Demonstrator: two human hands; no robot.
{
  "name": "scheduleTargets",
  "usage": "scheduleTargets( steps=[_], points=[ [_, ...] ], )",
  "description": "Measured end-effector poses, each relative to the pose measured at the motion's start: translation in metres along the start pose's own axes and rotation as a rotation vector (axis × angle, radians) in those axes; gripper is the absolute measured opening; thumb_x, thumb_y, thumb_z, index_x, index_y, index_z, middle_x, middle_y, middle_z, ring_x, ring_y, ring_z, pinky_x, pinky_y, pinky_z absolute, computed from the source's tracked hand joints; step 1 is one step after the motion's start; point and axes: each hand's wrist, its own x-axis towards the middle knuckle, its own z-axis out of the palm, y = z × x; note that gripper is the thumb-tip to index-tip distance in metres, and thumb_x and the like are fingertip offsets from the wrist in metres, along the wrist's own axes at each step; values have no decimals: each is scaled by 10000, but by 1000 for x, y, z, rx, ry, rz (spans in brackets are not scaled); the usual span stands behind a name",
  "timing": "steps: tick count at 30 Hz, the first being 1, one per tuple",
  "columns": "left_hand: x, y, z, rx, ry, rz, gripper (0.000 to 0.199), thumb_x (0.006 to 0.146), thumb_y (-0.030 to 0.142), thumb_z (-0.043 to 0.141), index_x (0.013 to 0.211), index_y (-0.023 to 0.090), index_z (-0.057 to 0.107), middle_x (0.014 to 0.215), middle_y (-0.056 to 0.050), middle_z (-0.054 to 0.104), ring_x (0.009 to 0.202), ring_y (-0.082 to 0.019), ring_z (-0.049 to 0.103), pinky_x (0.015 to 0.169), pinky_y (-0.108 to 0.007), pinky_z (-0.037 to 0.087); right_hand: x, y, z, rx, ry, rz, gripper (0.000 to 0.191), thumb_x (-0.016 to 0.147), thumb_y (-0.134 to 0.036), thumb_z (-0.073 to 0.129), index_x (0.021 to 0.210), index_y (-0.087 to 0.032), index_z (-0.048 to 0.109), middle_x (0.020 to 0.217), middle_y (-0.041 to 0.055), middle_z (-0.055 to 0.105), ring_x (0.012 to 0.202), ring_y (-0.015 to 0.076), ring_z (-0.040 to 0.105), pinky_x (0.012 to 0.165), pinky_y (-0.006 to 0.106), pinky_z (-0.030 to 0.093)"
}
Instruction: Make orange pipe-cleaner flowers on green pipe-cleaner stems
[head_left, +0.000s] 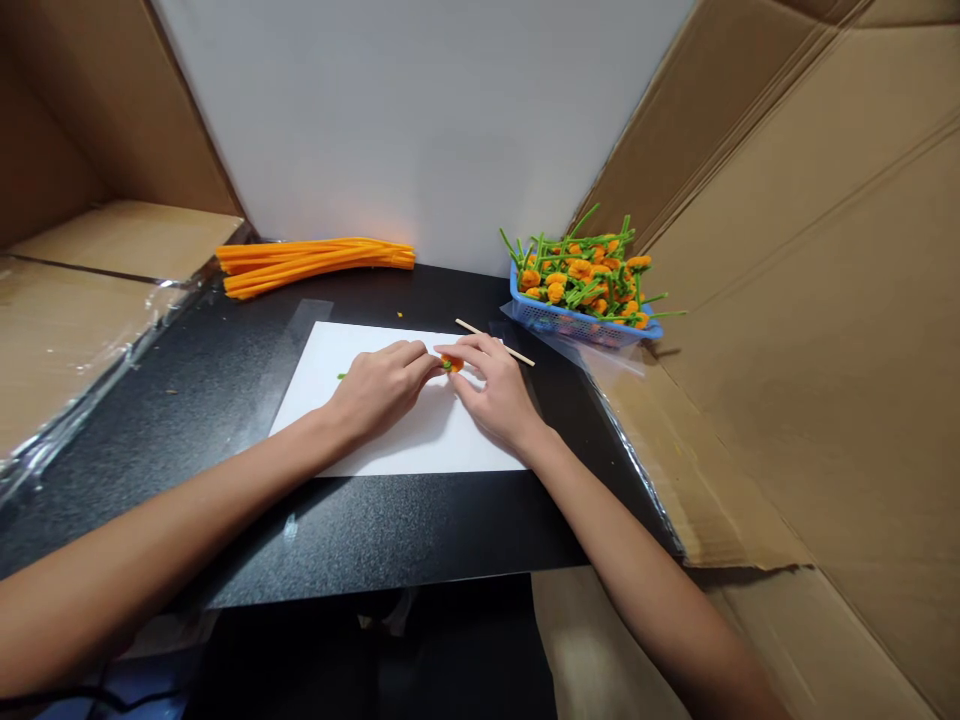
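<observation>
Over a white sheet (427, 450), both my hands hold one small pipe-cleaner flower (453, 364) with an orange head and green at its base. My left hand (384, 385) is closed, pinching the green part with thumb and fingers; a green tip shows just left of this hand. The fingers and thumb of my right hand (491, 385) curve round the orange head from the right. Part of the flower is hidden by my fingers. Just beyond my right hand lies a thin wooden stick (517, 355), slanting across the sheet's far right corner.
A bundle of orange pipe cleaners (315, 262) lies at the back left of the black table (390, 530). Several finished orange flowers with green stems fill a blue basket (577, 321) at the back right. Cardboard walls (810, 300) stand on both sides.
</observation>
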Motion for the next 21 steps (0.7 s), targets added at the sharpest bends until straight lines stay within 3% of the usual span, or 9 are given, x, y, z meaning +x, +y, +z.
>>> scheduleTargets(
  steps=[3, 6, 13, 21],
  points=[
    [0, 3, -2, -4, 31, -50, 225, 993, 259, 521, 892, 148, 689, 769, -43, 676, 677, -145, 589, 512, -241, 330, 0, -6, 0, -63, 74, -26, 253, 876, -157, 635, 1085, -266, 726, 1111, 66, 600, 1010, 217, 556, 927, 394, 467],
    [1, 6, -2, -21, 37, -63, 229, 989, 241, 521, 876, 140, 693, 776, -52, 681, 687, -150, 598, 518, -242, 341, 0, -10, -1, -128, 126, -8, 103, 877, -234, 678, 951, -257, 746, 1031, 64, 600, 940, 223, 543, 869, 394, 471],
    [5, 6, -5, -71, -135, -112, 271, 979, 239, 508, 815, 151, 705, 743, -56, 658, 621, -159, 591, 475, -257, 312, -1, -1, -1, -271, 70, -111, 101, 900, -250, 655, 871, -238, 750, 929, 57, 625, 915, 218, 521, 806, 363, 439],
    [11, 8, -17, 65, -279, 15, 230, 921, 101, 480, 834, 150, 687, 753, -69, 638, 656, -186, 591, 436, -277, 227, -1, -9, 1, -425, 17, -127, 101, 914, -277, 648, 918, -244, 743, 923, 51, 653, 934, 232, 506, 803, 370, 385]
  ],
)
